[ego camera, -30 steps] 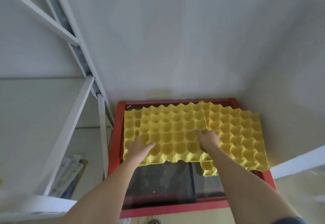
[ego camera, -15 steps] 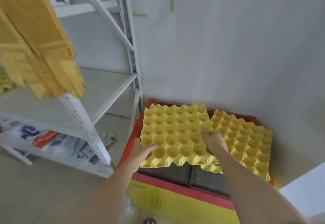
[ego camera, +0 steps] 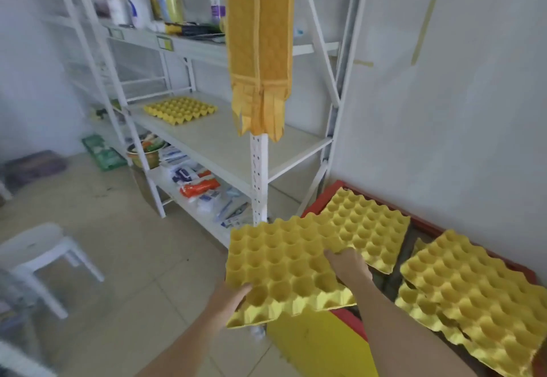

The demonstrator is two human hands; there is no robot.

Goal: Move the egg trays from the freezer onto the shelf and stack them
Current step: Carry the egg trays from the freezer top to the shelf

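The left hand [ego camera: 229, 298] grips the near left corner of a yellow egg tray [ego camera: 284, 270], fingers curled under its edge and the thumb lying in a cup on top. The right hand [ego camera: 349, 265] clasps the same tray at its right edge, fingers pressed over the rim. Both hands are closed on this one tray, which is held in the air, tilted a little, out in front of the freezer [ego camera: 322, 344] and over the tiled floor [ego camera: 124, 258].

Just behind the held tray, a second yellow tray [ego camera: 370, 228] lies across the freezer's red rim (its far corner reaches toward the wall). To the right, more yellow trays [ego camera: 473, 293] lie overlapping on the freezer top, at least two layers; how many exactly I cannot tell. The freezer's front panel is yellow below the red rim.

To the left stands a white metal shelf [ego camera: 213, 139]. One yellow egg tray [ego camera: 180, 109] already lies flat on its middle board, toward the far left end, well apart from the hands. A yellow quilted cloth [ego camera: 259, 51] hangs down over the shelf's front post. The upper board carries bottles [ego camera: 139, 3], the lowest board assorted packets [ego camera: 198, 187]. A white plastic stool [ego camera: 41, 255] stands on the floor at the left.
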